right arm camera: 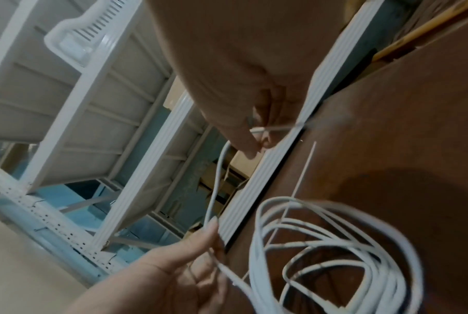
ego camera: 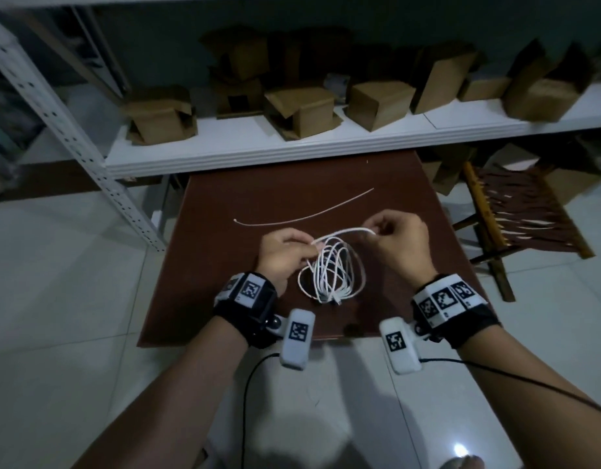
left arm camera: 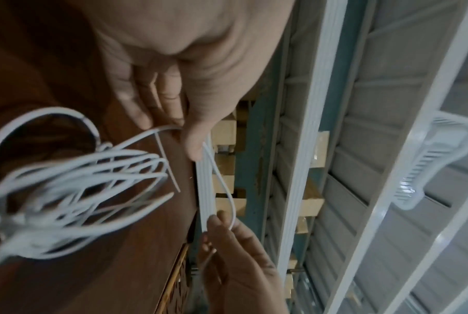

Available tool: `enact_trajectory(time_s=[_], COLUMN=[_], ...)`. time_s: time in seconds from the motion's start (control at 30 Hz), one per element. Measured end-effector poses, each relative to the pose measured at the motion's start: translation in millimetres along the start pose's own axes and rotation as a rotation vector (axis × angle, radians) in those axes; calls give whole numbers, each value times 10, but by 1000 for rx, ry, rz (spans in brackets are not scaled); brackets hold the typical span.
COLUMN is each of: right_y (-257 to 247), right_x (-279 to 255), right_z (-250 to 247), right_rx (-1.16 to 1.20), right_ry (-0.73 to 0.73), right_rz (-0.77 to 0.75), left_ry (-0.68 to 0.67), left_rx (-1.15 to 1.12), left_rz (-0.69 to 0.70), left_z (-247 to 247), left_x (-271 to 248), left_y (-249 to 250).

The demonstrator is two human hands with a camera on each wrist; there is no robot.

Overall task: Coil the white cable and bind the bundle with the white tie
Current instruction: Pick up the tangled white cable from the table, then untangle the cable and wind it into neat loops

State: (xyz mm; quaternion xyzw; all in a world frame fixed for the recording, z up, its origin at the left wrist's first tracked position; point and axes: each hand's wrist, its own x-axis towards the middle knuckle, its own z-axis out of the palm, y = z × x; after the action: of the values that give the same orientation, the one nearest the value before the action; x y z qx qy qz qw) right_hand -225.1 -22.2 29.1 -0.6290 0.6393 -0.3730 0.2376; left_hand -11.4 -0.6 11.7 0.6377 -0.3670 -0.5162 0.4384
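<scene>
A dim storeroom with a brown counter point(ego camera: 410, 204) before a white shelf point(ego camera: 292, 143). The left hand point(ego camera: 282, 255) pinches the white cable point(ego camera: 329, 269) and the right hand point(ego camera: 399, 242) pinches the same strand further along. Under both grips the loose coils hang down to the counter. Beyond the grips the white tie point(ego camera: 302, 216) lies flat, apart from them. On the shelf stand cardboard boxes point(ego camera: 299, 110), some open; their contents cannot be seen.

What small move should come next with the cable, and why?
Probably lay the short span held between the left hand and the right hand onto the loops as one more turn. The cable hangs in loose, uneven loops over the table, and the tie lies untouched beyond the hands, so binding looks premature.
</scene>
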Motion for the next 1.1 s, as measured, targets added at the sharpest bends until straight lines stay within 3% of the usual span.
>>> enact_trajectory(time_s=[0.13, 0.3, 0.43, 0.53, 0.67, 0.9, 1.1], right_y=[-171, -244, -337, -516, -778, -694, -558], right_x=[-37, -93, -144, -200, -242, -134, -57], right_z=[-272, -537, -453, -225, 74, 321, 145], right_rx=[86, 350, 451, 497, 622, 312, 274], right_ry=[143, 142, 50, -124, -355, -286, -176], right_rz=[-76, -1, 79, 122, 42, -220, -180], left_ry=[137, 242, 153, 84, -12, -147, -155], left_rx=[-67, -239, -242, -245, -209, -160, -109], left_rz=[201, 189, 171, 208, 197, 207, 151], left_z=[-221, -472, -519, -378, -182, -225, -276], left_x=[-18, -17, -111, -188, -242, -331, -351], left_y=[242, 355, 401, 442, 577, 640, 672])
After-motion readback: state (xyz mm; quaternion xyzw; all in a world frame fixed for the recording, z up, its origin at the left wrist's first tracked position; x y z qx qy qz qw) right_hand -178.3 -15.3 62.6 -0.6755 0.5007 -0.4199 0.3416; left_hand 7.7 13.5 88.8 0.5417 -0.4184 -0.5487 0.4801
